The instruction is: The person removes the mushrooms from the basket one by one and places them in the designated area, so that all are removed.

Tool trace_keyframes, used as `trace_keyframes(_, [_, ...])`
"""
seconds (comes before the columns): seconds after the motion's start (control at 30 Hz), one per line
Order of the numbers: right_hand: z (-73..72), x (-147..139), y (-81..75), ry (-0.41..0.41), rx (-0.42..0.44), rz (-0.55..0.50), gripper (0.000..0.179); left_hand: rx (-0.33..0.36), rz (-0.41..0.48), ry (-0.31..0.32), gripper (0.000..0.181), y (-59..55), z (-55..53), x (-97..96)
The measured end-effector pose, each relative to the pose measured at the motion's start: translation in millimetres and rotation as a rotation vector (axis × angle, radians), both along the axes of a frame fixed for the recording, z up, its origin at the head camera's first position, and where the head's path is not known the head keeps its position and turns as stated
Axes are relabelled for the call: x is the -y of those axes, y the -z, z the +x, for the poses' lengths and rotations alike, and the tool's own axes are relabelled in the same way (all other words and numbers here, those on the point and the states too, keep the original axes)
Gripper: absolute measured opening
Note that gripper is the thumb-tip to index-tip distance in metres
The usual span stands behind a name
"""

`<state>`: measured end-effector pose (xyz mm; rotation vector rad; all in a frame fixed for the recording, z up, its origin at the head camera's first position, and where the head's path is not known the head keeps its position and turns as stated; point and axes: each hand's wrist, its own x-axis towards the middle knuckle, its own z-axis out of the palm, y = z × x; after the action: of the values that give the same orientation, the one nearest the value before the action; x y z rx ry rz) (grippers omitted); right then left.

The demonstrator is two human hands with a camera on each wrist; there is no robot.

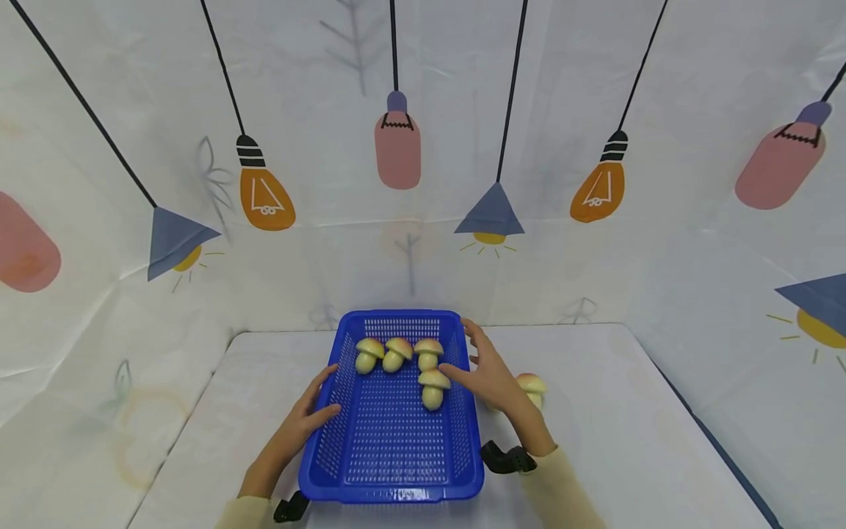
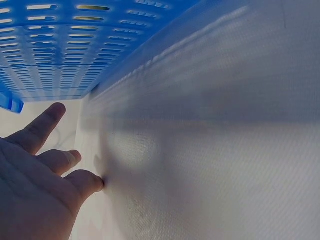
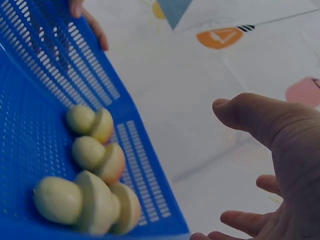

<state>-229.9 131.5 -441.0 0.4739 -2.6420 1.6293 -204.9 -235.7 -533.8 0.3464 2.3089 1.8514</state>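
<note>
A blue plastic basket (image 1: 390,441) with slotted walls stands on the white table. Inside it, several toy mushrooms (image 1: 432,389) with pale stems and tan caps sit toward the back and right. At the left wall is my left hand (image 1: 300,422), its thumb over the rim and its other fingers (image 2: 40,127) extended along the outside. My right hand (image 1: 492,371) hovers at the right rim, fingers spread, thumb pointing over the nearest mushroom. In the right wrist view that thumb (image 3: 245,112) stands apart from the basket, and nothing is in the hand.
Another toy mushroom (image 1: 532,387) is on the table right of the basket, partly hidden behind my right forearm. Black wrist straps (image 1: 507,459) sit at both wrists. A white backdrop (image 1: 423,264) printed with lamps rises behind the table.
</note>
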Motion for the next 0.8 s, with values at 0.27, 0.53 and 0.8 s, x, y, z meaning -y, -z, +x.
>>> trace_keyframes(0.27, [-1.9, 30, 4.7, -0.107, 0.070, -0.070, 0.096, -0.006, 0.003, 0.008, 0.074, -0.7, 0.0, 0.7])
trace_keyframes(0.53, [-8.3, 50, 15.7, -0.102, 0.129, -0.025, 0.092, 0.004, -0.005, -0.004, 0.075, -0.3, -0.3, 0.2])
trace_keyframes(0.8, [-11.7, 63, 23.9, -0.039, 0.148, -0.026, 0.082, -0.001, -0.003, -0.002, 0.075, 1.3, -1.2, -0.2])
